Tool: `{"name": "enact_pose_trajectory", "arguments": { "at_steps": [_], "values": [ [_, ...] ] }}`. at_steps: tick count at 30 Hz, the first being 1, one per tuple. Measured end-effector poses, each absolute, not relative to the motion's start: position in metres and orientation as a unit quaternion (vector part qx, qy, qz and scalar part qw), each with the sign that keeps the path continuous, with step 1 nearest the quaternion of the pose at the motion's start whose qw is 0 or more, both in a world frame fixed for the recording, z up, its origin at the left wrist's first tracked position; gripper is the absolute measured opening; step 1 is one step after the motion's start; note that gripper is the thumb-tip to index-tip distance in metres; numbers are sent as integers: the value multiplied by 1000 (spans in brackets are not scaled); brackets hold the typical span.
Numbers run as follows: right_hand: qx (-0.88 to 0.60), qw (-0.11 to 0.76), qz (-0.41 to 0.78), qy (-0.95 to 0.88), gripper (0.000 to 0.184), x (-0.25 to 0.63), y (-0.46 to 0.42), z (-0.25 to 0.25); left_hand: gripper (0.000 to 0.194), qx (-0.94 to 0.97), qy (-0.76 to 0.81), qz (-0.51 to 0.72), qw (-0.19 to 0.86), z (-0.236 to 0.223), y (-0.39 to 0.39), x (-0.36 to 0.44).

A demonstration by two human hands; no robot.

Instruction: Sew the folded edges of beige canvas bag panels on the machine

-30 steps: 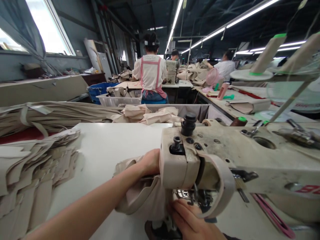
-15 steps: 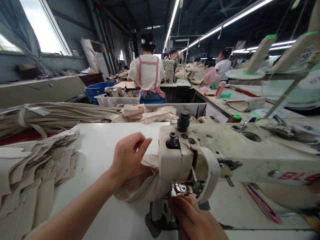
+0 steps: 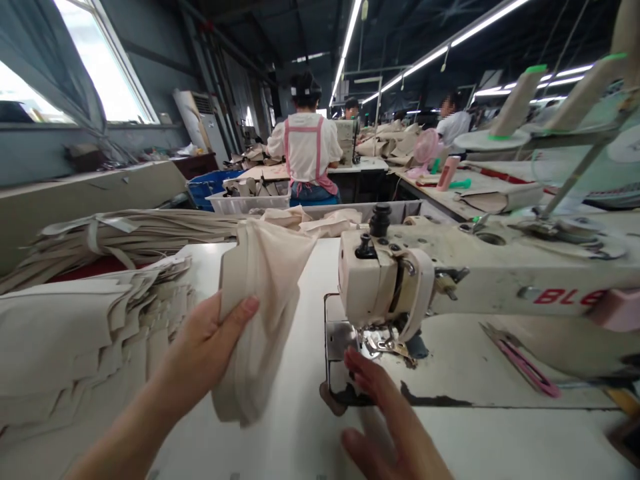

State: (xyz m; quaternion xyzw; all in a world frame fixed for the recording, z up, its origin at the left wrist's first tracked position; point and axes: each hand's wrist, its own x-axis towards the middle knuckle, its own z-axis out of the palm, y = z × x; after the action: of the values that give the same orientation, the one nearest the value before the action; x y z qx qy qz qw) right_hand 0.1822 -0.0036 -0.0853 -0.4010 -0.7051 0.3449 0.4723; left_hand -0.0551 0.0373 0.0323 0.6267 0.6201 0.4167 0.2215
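My left hand (image 3: 207, 347) grips a beige sewn fabric piece (image 3: 260, 320) by its banded edge, thumb on the near face. The piece is held up off the white table, left of the sewing machine (image 3: 380, 280). My right hand (image 3: 385, 407) holds nothing; its fingers are apart, close to the metal needle plate (image 3: 343, 340) and just in front of the presser foot (image 3: 385, 343). No cloth shows under the foot.
Stacked beige fabric pieces (image 3: 65, 340) lie at the left, with a bundle of strips (image 3: 150, 230) behind. Pink thread snips (image 3: 530, 367) rest on the machine bed. Thread cones (image 3: 520, 100) stand at the right. A co-worker (image 3: 306, 150) sits ahead, facing away.
The fabric piece has come away from under the machine head and moved left and up in my left hand. My right hand has let go and spread its fingers.
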Motion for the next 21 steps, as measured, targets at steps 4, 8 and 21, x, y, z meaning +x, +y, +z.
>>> {"name": "enact_pose_trajectory", "arguments": {
  "at_steps": [4, 8, 21],
  "values": [
    [-359, 512, 686, -373, 46, 128, -6, -82, 36, 480, 504, 594, 404, 38, 22, -35],
    [-355, 497, 730, -307, 42, 121, 1, -66, 49, 362, 473, 653, 467, 28, 17, -23],
    [-235, 537, 809, -49, 14, 157, -12, -42, 68, 424, 671, 570, 211, -30, 32, -68]
  ]
}}
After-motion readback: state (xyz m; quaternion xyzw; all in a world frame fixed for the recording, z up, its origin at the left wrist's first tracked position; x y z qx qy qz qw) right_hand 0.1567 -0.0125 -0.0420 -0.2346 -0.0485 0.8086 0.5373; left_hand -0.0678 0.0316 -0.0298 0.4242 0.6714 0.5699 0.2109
